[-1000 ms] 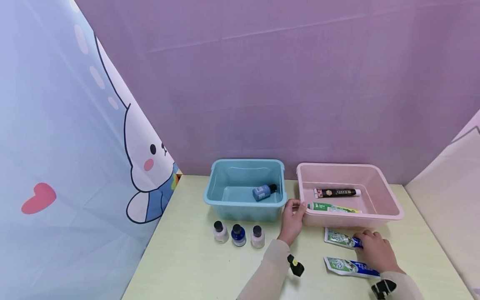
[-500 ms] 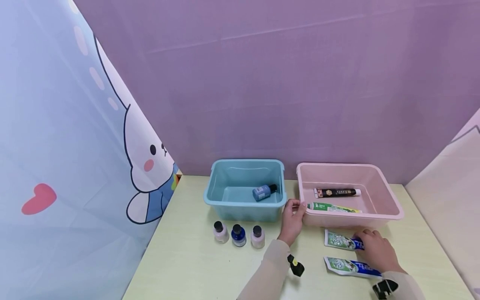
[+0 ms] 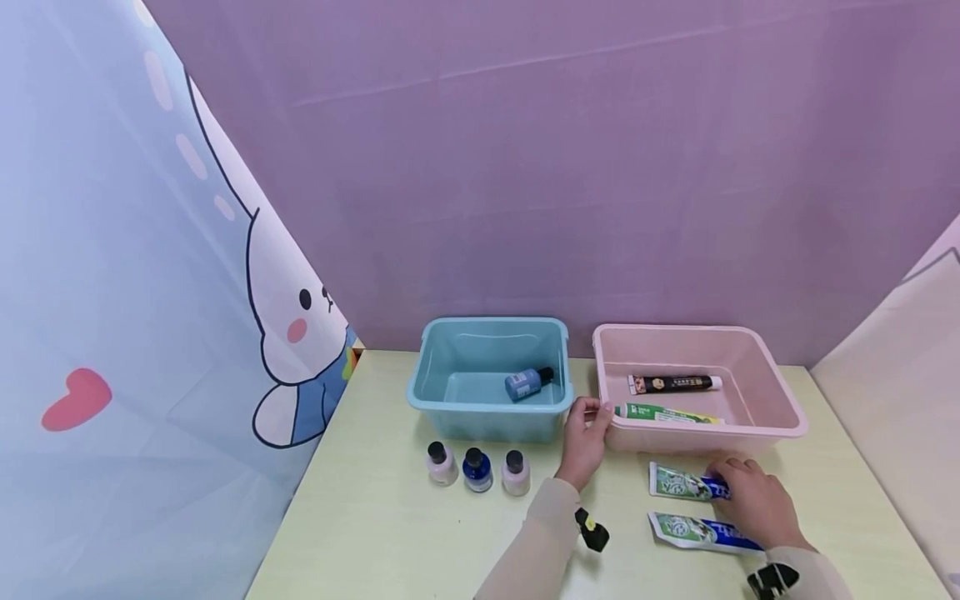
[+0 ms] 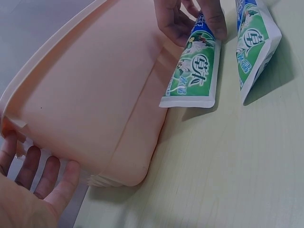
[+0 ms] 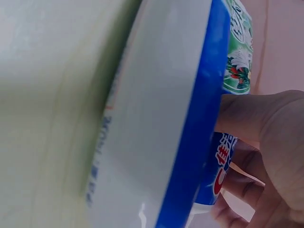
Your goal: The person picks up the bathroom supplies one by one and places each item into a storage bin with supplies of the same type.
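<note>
Purple cloth (image 3: 562,167) behind pale table (image 3: 375,525); blue cartoon-print sheet (image 3: 150,292) left

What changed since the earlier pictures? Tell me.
The far tube has swung its free end slightly toward the near tube; the right hand gripping it has eased slightly rightward. The left hand stays at the pink bin; near tube, bottles and blue bin stayed put.

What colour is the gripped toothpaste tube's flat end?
The flat end is white, clearest in the left wrist view.
</note>
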A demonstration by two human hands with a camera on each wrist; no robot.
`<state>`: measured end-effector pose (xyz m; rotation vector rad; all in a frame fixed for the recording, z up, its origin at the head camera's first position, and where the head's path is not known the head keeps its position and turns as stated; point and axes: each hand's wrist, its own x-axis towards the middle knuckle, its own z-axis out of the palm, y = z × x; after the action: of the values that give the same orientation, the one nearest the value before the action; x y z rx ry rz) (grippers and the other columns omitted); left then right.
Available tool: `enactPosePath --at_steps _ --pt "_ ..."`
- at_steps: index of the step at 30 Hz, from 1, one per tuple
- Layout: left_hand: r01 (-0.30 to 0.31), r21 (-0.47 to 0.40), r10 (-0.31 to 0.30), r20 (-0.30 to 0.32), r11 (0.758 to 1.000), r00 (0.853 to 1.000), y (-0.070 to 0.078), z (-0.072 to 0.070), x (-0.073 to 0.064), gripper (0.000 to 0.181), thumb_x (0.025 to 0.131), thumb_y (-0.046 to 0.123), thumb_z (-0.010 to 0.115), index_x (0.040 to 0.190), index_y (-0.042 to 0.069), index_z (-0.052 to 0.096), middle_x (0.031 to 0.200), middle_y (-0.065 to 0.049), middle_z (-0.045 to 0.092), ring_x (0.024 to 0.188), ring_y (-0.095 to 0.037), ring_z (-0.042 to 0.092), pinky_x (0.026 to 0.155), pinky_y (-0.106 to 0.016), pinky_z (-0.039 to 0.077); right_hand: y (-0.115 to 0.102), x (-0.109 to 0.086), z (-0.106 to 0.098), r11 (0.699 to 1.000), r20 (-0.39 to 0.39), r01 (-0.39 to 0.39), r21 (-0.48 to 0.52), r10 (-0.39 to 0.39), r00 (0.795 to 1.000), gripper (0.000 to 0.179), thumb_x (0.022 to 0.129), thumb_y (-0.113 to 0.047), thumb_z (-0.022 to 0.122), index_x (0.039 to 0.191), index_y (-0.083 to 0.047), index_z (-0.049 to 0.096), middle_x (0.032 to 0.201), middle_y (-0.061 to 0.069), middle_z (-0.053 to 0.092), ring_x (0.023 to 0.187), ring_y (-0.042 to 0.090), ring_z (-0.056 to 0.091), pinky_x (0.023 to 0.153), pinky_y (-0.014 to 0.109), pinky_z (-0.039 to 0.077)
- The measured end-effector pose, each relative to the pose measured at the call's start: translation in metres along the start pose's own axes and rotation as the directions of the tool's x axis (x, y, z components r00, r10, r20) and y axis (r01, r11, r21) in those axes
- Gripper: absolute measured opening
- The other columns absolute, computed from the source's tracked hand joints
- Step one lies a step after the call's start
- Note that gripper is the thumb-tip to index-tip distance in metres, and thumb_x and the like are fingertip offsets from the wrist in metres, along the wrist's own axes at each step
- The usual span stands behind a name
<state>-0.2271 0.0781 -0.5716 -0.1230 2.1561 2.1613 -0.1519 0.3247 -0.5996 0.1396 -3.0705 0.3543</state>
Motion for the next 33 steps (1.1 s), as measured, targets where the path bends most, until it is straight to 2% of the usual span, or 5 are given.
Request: enactPosePath --at_steps 11,17,29,33 --pt "0.007 -0.004 -0.007 0.008 1.000 1.000 0.001 0.000 0.000 0.023 0.092 0.051 0.055 0.103 0.031 0.056 0.109 0.014 0.055 0.104 -0.008 0.051 0.085 -0.025 0.053 0.003 0.000 0.004 1.000 -0.030 0.011 -0.012 -0.012 0.999 0.036 0.067 -0.015 0.083 0.099 -0.010 0.068 0.103 0.014 0.066 0.097 0.036 0.056 0.070 0.056 0.047" --pt "0.007 -0.002 -0.007 0.010 1.000 1.000 0.001 0.000 0.000 0.022 0.093 0.050 0.055 0.104 0.030 0.056 0.110 0.013 0.055 0.105 -0.009 0.051 0.085 -0.025 0.053 0.001 -0.001 -0.001 0.999 -0.086 0.040 -0.009 -0.040 0.995 0.035 0.067 -0.014 0.082 0.099 -0.010 0.067 0.102 0.014 0.067 0.094 0.036 0.056 0.068 0.055 0.047" --pt "-0.007 -0.030 0.007 0.009 1.000 1.000 0.000 -0.001 0.000 0.020 0.093 0.046 0.057 0.102 0.028 0.056 0.108 0.011 0.055 0.103 -0.010 0.052 0.089 -0.037 0.054 -0.005 -0.004 -0.012 0.995 -0.226 0.095 -0.007 -0.094 0.970 0.041 0.063 -0.010 0.084 0.100 -0.007 0.067 0.100 0.015 0.067 0.089 0.034 0.056 0.065 0.053 0.047" --pt "0.000 -0.020 0.000 0.005 1.000 1.000 0.000 0.000 0.001 0.018 0.094 0.045 0.056 0.102 0.029 0.056 0.109 0.012 0.055 0.103 -0.010 0.052 0.089 -0.035 0.054 -0.006 -0.005 -0.016 0.994 -0.271 0.112 -0.005 -0.109 0.957 0.042 0.062 -0.010 0.084 0.100 -0.006 0.067 0.098 0.014 0.067 0.087 0.034 0.056 0.064 0.052 0.046"
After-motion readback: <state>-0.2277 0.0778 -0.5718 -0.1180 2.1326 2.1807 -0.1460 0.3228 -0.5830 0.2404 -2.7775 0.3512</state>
